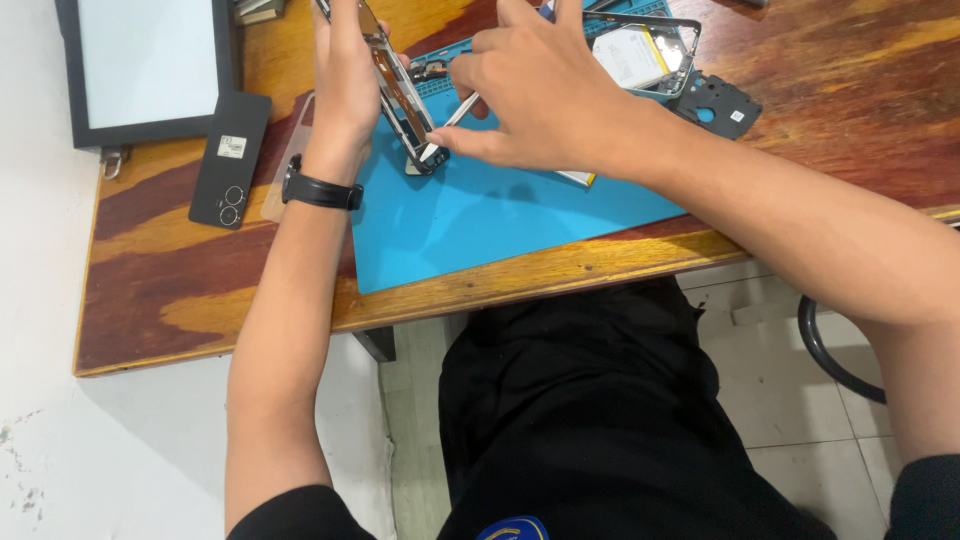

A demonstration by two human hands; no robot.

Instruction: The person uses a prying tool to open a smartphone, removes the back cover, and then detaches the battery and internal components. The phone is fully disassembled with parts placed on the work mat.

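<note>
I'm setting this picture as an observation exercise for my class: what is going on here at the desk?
A person sits at a wooden desk over a blue mat. The left hand holds an opened phone on edge, its lower end on the mat. The right hand pinches a thin metal tool against the phone's lower end. Another opened phone and a dark cover plate lie behind, a black back cover and a tablet to the left.
</note>
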